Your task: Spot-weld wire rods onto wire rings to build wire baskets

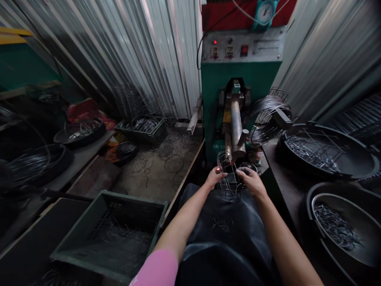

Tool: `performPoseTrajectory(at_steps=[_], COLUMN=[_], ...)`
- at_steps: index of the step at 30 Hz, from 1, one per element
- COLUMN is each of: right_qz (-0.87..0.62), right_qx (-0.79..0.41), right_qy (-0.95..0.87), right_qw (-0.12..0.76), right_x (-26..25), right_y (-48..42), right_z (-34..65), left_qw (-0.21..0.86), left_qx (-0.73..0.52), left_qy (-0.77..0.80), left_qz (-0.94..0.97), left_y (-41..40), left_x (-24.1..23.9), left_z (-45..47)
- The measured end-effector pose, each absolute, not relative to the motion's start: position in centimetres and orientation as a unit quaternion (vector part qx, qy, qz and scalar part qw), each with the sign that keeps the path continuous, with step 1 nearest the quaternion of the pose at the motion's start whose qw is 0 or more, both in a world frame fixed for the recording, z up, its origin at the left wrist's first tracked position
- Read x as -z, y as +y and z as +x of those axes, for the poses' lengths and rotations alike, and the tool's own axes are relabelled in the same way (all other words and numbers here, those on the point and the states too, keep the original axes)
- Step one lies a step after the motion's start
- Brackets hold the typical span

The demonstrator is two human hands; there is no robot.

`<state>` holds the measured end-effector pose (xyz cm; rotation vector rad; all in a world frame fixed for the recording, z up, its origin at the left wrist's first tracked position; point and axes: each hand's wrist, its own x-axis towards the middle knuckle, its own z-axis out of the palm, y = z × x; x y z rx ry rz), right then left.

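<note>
A small wire frame [229,186], round and cage-like, is held between my two hands at the tips of a machine's metal arms. My left hand [214,178] grips its left side, with a bright orange-red glint at the fingers. On the right side, the thumb and fingers of my right hand [250,180] are closed at the wire's edge. Just above them is the thick metal arm [237,127] of the green machine [212,103]. Loose bits of wire [222,223] lie on the dark apron [229,254] over my lap.
Black pans [369,163] of wire pieces stand on the right bench, with a wire coil [266,115] beside the machine. A green crate [104,242] sits at left. Behind it, wire rings [174,163] litter the floor near another crate [143,135].
</note>
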<state>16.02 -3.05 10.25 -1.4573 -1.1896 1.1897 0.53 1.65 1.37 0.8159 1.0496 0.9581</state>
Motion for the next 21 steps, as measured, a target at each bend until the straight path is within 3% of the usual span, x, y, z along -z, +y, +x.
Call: performPoseTrajectory(at_steps=[5,10,21], right_qz=[-0.561,-0.576,-0.636], right_qx=[-0.540,-0.515,-0.535], right_qy=[-0.455,-0.432,-0.346], right_qw=[0.433,0.466,0.435], right_x=[-10.3,-9.4,0.5], right_y=[-4.2,-5.3,-11.9], right_z=[16.3,17.1,20.0], left_qw=[0.672,0.678,0.631], left_qx=[-0.426,-0.423,-0.515], left_qy=[0.480,0.480,0.406], left_qz=[0.371,0.363,0.414], left_y=[1.5,1.3,-1.1], left_x=[-1.3,-1.5,0.4], left_z=[0.4,0.5,-0.9])
